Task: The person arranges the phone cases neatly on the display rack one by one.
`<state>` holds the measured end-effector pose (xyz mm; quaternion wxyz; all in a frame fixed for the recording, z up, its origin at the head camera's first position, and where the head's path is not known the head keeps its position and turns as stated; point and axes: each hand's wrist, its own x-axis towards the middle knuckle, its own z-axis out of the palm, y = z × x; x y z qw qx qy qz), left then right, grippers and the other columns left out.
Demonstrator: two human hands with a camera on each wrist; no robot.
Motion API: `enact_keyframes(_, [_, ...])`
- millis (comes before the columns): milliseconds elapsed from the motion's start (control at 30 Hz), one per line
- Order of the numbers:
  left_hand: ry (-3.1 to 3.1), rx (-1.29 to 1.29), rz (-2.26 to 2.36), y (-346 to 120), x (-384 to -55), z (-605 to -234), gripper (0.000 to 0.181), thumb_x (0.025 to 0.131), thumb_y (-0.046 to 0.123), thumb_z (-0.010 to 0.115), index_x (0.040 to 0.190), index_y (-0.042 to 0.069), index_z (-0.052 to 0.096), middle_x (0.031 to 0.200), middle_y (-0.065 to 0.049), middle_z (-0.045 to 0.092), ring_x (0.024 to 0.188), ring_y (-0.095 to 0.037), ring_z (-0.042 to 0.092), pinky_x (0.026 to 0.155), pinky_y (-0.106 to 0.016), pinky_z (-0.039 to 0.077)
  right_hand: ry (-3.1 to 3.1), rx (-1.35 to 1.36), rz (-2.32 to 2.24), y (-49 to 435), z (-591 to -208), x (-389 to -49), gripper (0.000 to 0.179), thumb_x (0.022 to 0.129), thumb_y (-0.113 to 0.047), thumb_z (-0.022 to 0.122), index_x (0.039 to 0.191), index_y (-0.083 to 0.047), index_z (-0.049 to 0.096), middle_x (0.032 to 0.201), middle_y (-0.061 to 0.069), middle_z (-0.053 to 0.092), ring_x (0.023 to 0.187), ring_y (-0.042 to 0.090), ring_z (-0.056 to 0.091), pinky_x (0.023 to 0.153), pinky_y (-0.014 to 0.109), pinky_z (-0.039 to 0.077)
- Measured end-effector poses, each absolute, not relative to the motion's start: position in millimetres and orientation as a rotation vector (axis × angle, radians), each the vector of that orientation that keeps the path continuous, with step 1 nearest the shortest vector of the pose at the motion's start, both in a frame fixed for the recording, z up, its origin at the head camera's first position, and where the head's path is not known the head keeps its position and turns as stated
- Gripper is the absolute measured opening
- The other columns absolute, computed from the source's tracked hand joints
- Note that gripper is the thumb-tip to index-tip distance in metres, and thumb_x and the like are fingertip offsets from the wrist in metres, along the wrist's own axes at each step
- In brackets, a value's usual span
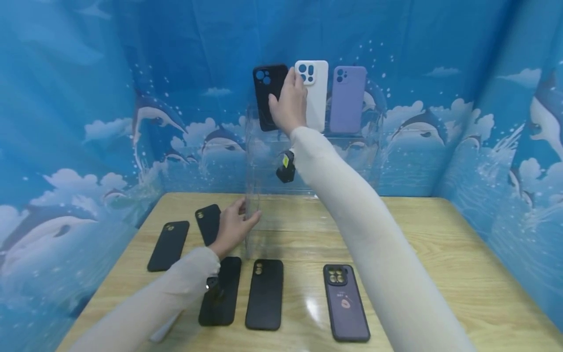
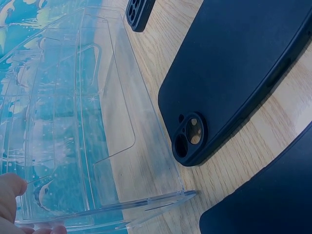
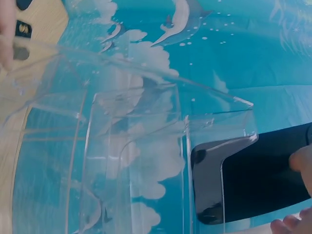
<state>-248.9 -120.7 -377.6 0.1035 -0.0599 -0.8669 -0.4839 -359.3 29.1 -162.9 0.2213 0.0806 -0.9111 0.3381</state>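
A clear tiered display stand (image 1: pixel 308 146) stands on the table. On its top tier are a black phone case (image 1: pixel 265 105), a white phone case (image 1: pixel 317 105) and a lilac phone case (image 1: pixel 348 100). My right hand (image 1: pixel 290 103) holds the black case by its right side, thumb on its face; the right wrist view shows that case's lower end (image 3: pixel 243 180) behind the stand's clear lip. My left hand (image 1: pixel 233 222) grips the stand's left side edge, with the thumb on one side of the panel and fingers on the other.
Several black phone cases lie flat at the table's left, one (image 1: pixel 168 245) farthest out and another (image 1: pixel 264 294) at front centre. A dark purple case (image 1: pixel 346 303) lies front right. A pale object (image 1: pixel 164 328) is partly hidden under the left sleeve. A dolphin-print curtain (image 1: pixel 211 58) hangs behind.
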Motion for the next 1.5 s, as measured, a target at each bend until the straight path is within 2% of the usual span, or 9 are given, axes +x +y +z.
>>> enact_keyframes(200, [-2.552, -0.192, -1.419, -121, -250, -378, 0.057, 0.090, 0.028, 0.068, 0.137, 0.001, 0.048, 0.123, -0.018, 0.060, 0.114, -0.032, 0.058, 0.090, -0.039, 0.054, -2.474, 0.246, 0.837, 30, -168, -362, 0.076, 0.101, -0.038, 0.042, 0.154, -0.009, -0.005, 0.162, 0.005, 0.000, 0.147, 0.015, 0.007, 0.118, 0.023, 0.011])
enact_keyframes(333, [-2.552, -0.196, -1.418, -121, -250, -378, 0.058, 0.090, 0.027, 0.068, 0.137, 0.001, 0.048, 0.123, -0.019, 0.060, 0.115, -0.033, 0.058, 0.090, -0.039, 0.054, -2.430, 0.292, 0.692, 31, -174, -364, 0.079, 0.101, -0.039, 0.043, 0.154, -0.011, -0.009, 0.161, 0.006, -0.005, 0.148, 0.016, 0.002, 0.119, 0.026, 0.014])
enact_keyframes(433, [-2.555, -0.192, -1.418, -121, -250, -378, 0.057, 0.090, 0.026, 0.067, 0.137, 0.001, 0.048, 0.123, -0.019, 0.060, 0.115, -0.034, 0.058, 0.090, -0.039, 0.054, -2.401, 0.336, 0.554, 32, -178, -365, 0.078, 0.101, -0.039, 0.043, 0.154, -0.010, -0.006, 0.161, 0.008, -0.006, 0.148, 0.018, 0.000, 0.120, 0.030, 0.013])
enact_keyframes(600, [-2.567, -0.189, -1.408, -120, -249, -377, 0.058, 0.091, 0.025, 0.067, 0.138, -0.001, 0.046, 0.124, -0.020, 0.059, 0.116, -0.034, 0.057, 0.091, -0.040, 0.054, -2.378, 0.390, 0.430, 33, -182, -367, 0.074, 0.101, -0.038, 0.042, 0.155, -0.010, 0.000, 0.161, 0.008, -0.006, 0.148, 0.020, -0.002, 0.120, 0.030, 0.004])
enact_keyframes(833, [-2.551, -0.195, -1.403, -119, -249, -377, 0.055, 0.090, 0.024, 0.068, 0.136, -0.001, 0.049, 0.122, -0.020, 0.060, 0.114, -0.034, 0.058, 0.089, -0.040, 0.054, -2.425, 0.448, 0.326, 38, -180, -368, 0.068, 0.102, -0.035, 0.040, 0.155, -0.012, 0.004, 0.162, 0.003, -0.007, 0.148, 0.022, -0.006, 0.120, 0.042, 0.010])
enact_keyframes(933, [-2.550, -0.201, -1.400, -119, -249, -377, 0.056, 0.090, 0.023, 0.067, 0.136, -0.001, 0.048, 0.123, -0.021, 0.059, 0.115, -0.035, 0.058, 0.090, -0.041, 0.054, -2.492, 0.470, 0.309, 40, -179, -368, 0.066, 0.103, -0.034, 0.038, 0.155, -0.014, 0.004, 0.161, 0.002, -0.008, 0.147, 0.020, -0.010, 0.120, 0.046, 0.009])
enact_keyframes(1100, [-2.553, -0.202, -1.407, -119, -248, -376, 0.057, 0.091, 0.025, 0.067, 0.137, -0.002, 0.047, 0.125, -0.022, 0.058, 0.116, -0.035, 0.057, 0.091, -0.041, 0.054, -2.606, 0.489, 0.311, 43, -179, -368, 0.065, 0.103, -0.034, 0.036, 0.155, -0.014, 0.004, 0.161, 0.002, -0.008, 0.147, 0.018, -0.012, 0.120, 0.047, 0.002])
enact_keyframes(1500, [-2.563, -0.209, -1.427, -119, -247, -377, 0.060, 0.091, 0.025, 0.067, 0.139, -0.003, 0.044, 0.129, -0.022, 0.055, 0.117, -0.035, 0.056, 0.092, -0.042, 0.053, -2.692, 0.533, 0.378, 46, -186, -366, 0.064, 0.103, -0.036, 0.035, 0.155, -0.014, 0.004, 0.161, 0.002, -0.008, 0.147, 0.017, -0.011, 0.120, 0.044, -0.002])
